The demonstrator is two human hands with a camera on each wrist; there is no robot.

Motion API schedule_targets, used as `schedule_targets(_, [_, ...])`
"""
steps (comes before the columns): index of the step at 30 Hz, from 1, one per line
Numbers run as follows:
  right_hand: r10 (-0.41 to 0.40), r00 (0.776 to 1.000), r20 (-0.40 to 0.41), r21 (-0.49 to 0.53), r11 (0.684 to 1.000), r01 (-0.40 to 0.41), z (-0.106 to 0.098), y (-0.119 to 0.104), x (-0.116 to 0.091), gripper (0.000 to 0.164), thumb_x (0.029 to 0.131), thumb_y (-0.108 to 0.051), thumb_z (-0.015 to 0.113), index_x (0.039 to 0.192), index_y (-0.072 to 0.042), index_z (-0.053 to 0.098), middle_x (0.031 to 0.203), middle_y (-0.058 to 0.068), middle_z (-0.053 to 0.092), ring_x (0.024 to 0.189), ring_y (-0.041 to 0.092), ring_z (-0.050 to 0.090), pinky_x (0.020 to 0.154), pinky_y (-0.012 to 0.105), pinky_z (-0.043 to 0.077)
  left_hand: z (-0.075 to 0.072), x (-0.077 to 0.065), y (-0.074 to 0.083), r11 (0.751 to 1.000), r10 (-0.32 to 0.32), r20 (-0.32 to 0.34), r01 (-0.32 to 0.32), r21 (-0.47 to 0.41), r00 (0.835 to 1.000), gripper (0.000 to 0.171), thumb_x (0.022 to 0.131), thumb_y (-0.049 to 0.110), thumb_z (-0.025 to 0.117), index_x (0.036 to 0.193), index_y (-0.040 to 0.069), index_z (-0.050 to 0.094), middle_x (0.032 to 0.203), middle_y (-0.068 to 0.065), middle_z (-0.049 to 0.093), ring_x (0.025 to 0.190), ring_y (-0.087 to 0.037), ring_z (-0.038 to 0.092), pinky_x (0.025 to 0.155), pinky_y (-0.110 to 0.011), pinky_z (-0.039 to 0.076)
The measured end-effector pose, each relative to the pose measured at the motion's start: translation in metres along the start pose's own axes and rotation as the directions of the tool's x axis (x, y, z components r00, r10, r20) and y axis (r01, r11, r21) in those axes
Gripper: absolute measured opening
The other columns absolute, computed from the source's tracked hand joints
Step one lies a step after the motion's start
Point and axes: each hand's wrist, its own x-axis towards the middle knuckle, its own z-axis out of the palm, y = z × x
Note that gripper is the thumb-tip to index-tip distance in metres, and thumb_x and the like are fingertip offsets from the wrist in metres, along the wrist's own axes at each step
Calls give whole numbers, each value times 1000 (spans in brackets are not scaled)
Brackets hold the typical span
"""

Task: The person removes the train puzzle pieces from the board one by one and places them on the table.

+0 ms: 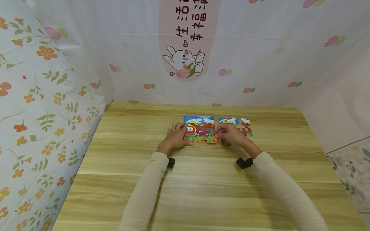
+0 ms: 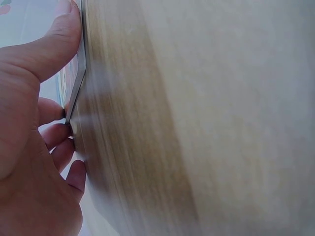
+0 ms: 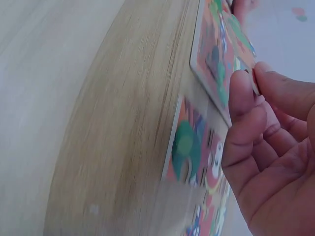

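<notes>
A picture puzzle board (image 1: 199, 120) with a red cartoon train lies flat near the table's far side. My left hand (image 1: 175, 136) rests at its left end, the thumb along the near edge; in the left wrist view, bent fingers touch the corner of the board (image 2: 76, 88). With thumb and index finger, my right hand (image 3: 275, 132) pinches a jigsaw piece (image 3: 239, 39), green and orange, tilted over the board's lower right part. The fingers partly hide that piece. Right of the board lie several jigsaw pieces (image 1: 246, 121), partly covered by my right hand.
The wooden table (image 1: 196, 192) spreads out in front of the forearms. Black wrist mounts (image 1: 244, 163) sit beside both cuffs. A patterned cloth (image 1: 130, 64) hangs behind the table's far edge, and a flowered cloth (image 1: 43, 128) hangs along the left.
</notes>
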Motion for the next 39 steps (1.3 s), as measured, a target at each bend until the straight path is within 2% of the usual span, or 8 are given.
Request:
schedule_targets(3, [22,1000,2,3,1000,-23,-7,6,-3,17,97,-6,62,110,6,62,91,17,66,78,25,65,58,28,48,0,0,0,1000,-1,0,1,-5,1000,101,87,52,72,161,12,15,158,-10,23,141,-31,22,109,-49,23])
schedule_targets(7, [45,999,17,16,999,-45,-16,11,-9,20,97,-6,63,112,7,62,94,16,66,79,21,66,58,27,49,-1,-1,1,1000,-2,0,2,-11,1000,101,86,51,72,160,12,16,157,-10,23,141,-31,22,109,-50,23])
schedule_targets(10, [56,998,17,29,998,-57,-23,14,-14,20,97,-4,61,113,9,61,97,17,66,82,19,68,68,30,57,-1,-1,1,1000,-2,0,2,-9,1000,102,86,52,72,160,12,16,157,-10,24,141,-31,22,109,-50,23])
schedule_targets(14, [66,998,-7,7,998,-66,-31,17,-21,18,98,-4,60,112,8,62,100,18,67,86,21,69,79,34,58,-1,0,1,1000,-3,1,3,-4,1000,102,86,52,72,161,12,15,157,-10,23,141,-30,22,109,-49,23])
schedule_targets(19, [68,997,-46,-51,996,-70,-38,21,-28,21,98,-11,63,111,6,64,98,19,68,82,25,68,72,33,55,0,1,0,1000,-1,6,1,12,1000,101,87,54,70,161,12,15,158,-10,22,143,-31,20,110,-49,23])
schedule_targets(23, [75,994,-77,-75,994,-81,-44,27,-33,26,97,-13,65,112,7,64,97,18,69,77,20,66,65,31,51,1,1,-1,1000,1,3,-1,12,1000,102,87,55,70,161,13,14,159,-10,21,144,-31,19,111,-50,22])
schedule_targets(29, [126,987,-103,-40,991,-131,-52,39,-40,27,97,-10,64,115,10,62,96,13,71,73,10,65,65,26,55,1,1,0,1000,4,2,-4,7,1000,101,87,54,70,161,12,14,158,-11,22,144,-31,19,110,-50,22])
schedule_targets(39, [195,976,-96,70,980,-188,-70,63,-52,33,98,-6,60,124,14,56,93,5,71,76,7,67,71,25,57,1,1,0,1000,-2,4,1,10,1000,102,87,54,70,161,12,14,157,-10,23,141,-31,21,109,-50,23])
